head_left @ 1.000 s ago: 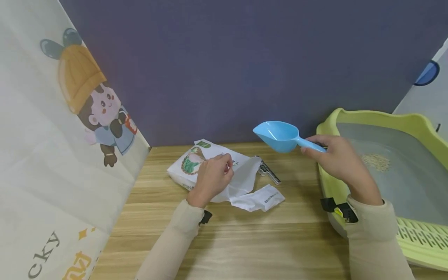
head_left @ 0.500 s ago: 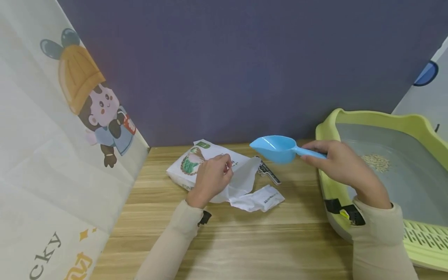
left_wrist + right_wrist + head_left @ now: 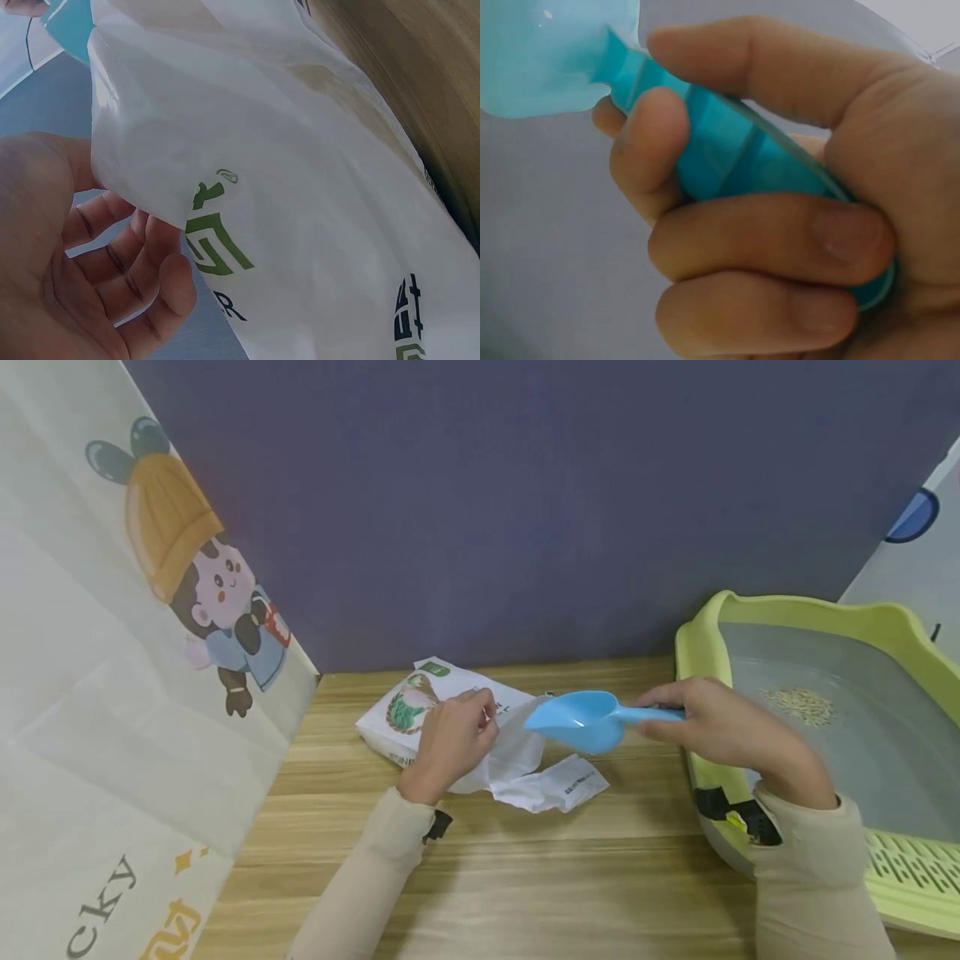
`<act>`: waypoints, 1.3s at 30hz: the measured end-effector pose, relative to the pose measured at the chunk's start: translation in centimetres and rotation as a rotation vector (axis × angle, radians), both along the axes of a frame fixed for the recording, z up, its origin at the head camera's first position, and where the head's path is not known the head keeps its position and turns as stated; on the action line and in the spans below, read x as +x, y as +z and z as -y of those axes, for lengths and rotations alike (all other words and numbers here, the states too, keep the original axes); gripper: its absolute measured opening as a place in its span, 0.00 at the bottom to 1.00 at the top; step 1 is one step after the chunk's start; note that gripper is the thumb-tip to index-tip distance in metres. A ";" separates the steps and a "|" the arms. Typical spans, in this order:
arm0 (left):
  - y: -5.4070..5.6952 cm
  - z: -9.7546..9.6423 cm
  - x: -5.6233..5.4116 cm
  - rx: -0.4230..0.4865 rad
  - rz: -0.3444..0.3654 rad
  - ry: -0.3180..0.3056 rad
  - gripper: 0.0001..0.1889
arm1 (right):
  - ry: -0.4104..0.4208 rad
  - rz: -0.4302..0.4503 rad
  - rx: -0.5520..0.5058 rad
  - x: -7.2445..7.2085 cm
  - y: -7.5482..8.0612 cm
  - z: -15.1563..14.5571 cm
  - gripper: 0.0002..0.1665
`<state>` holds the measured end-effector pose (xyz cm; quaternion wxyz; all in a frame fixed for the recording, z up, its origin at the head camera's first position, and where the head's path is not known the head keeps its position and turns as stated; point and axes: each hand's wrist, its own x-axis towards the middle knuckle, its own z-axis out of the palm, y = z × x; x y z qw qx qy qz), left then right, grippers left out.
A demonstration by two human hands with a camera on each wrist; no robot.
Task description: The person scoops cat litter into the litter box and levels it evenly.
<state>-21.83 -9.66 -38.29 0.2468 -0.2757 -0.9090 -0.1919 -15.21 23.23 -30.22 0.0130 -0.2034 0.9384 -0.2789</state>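
My left hand [image 3: 457, 739] pinches the edge of a white printed plastic bag [image 3: 471, 680], lying on its side. In the left wrist view, the thumb and forefinger meet at the bag's edge [image 3: 142, 150], while the other fingers curl loosely beside it. My right hand [image 3: 712, 718] grips the handle of a light blue scoop [image 3: 581, 720]. Its tip is beside the raised bag flap, and the bowl looks empty. In the right wrist view, the fingers wrap around the scoop handle [image 3: 735, 150]. The bag's contents are hidden.
A green-rimmed litter box [image 3: 703, 647] stands at the right, with a small heap of pale pellets [image 3: 802, 706] inside. A crumpled white strip of packaging [image 3: 558, 783] lies in front of the bag on the wooden table [image 3: 525, 877]. A dark wall [image 3: 487, 527] rises behind.
My right hand has lowered the scoop and brought it slightly left, toward the bag's flap. The scoop now covers most of the small black-and-white item behind it. My left hand has stayed put.
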 end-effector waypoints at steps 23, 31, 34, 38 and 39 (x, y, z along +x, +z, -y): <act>0.2 0.0 0.1 -0.009 0.020 -0.001 0.04 | 0.115 0.035 0.068 -2.2 -3.5 5.8 0.14; 0.1 -0.1 0.0 -0.020 0.020 0.008 0.04 | 0.109 0.128 0.025 -2.4 -3.8 6.1 0.16; 0.1 -0.1 0.0 -0.021 0.015 0.006 0.04 | 0.105 0.134 0.026 -2.4 -3.9 6.1 0.15; 0.0 -0.1 -0.1 -0.019 0.012 0.000 0.04 | 0.090 0.130 0.053 -2.4 -3.9 6.4 0.14; 0.0 -0.1 -0.1 -0.019 0.013 -0.001 0.04 | 0.087 0.128 0.062 -2.4 -3.9 6.5 0.14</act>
